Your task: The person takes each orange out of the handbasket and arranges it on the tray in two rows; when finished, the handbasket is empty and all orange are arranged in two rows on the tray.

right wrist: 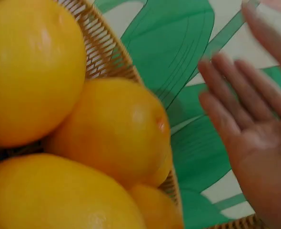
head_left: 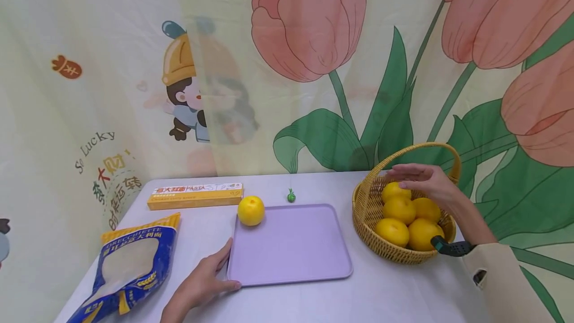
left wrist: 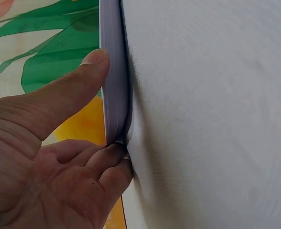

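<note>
On the lilac tray (head_left: 291, 250), near its back left corner, sits one yellow orange (head_left: 251, 211). My left hand (head_left: 204, 273) holds the tray at its front left corner. In the left wrist view the thumb (left wrist: 90, 69) lies against the rim, with the other fingers bent around the end. Over the wicker basket (head_left: 381, 250) at the right, my right hand (head_left: 426, 181) hovers with fingers extended and holds nothing. Several oranges (head_left: 399, 211) fill the basket; they also show large in the right wrist view, with the right hand (right wrist: 255, 133) beyond the rim.
A yellow and white pasta box (head_left: 195, 196) lies behind the tray at the left. A blue and yellow pasta bag (head_left: 134, 263) lies at the front left. Behind the tray is a small green ball (head_left: 291, 195). A printed curtain (head_left: 309, 103) hangs behind the table.
</note>
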`<state>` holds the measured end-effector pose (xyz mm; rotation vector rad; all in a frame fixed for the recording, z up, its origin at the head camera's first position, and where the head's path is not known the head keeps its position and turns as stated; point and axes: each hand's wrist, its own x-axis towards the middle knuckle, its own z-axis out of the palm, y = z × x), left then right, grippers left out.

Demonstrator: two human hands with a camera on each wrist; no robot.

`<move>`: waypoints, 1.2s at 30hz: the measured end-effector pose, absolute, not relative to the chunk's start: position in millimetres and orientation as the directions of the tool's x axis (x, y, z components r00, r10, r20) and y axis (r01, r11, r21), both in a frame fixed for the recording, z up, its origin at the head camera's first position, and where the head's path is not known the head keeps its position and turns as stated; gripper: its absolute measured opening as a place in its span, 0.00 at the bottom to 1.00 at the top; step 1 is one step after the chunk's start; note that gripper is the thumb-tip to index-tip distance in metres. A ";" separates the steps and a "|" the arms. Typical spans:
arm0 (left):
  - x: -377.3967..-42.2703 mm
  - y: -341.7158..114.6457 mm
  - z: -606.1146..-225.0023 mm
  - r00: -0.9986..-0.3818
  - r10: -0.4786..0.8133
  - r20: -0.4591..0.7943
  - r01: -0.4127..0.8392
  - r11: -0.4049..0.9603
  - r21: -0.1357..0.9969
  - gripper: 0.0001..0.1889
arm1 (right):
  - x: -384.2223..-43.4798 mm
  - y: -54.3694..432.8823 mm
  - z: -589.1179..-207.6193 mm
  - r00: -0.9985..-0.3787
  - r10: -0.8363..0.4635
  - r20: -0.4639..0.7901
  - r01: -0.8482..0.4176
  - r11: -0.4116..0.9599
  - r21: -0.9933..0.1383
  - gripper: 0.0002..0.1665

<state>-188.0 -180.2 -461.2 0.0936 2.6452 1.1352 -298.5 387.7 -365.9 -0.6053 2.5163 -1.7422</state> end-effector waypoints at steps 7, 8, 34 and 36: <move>-188.5 -178.7 -462.9 -0.963 0.162 -0.216 -0.047 0.686 0.726 0.62 | -320.5 408.1 -386.7 -0.996 -0.087 -0.013 -0.031 0.485 -0.874 0.45; -188.5 -178.5 -462.9 -0.962 0.160 -0.219 -0.052 0.686 0.726 0.62 | -322.9 409.0 -389.0 -0.996 -0.080 -0.027 -0.017 0.508 -0.861 0.45; -187.4 -177.5 -461.0 -0.963 0.144 -0.228 -0.068 0.689 0.722 0.62 | -340.3 383.3 -403.5 -0.999 -0.050 0.009 -0.036 0.580 -0.814 0.42; -187.6 -177.0 -460.6 -0.963 0.143 -0.228 -0.067 0.693 0.718 0.62 | -339.2 381.7 -403.8 -0.999 -0.046 0.016 -0.041 0.598 -0.801 0.42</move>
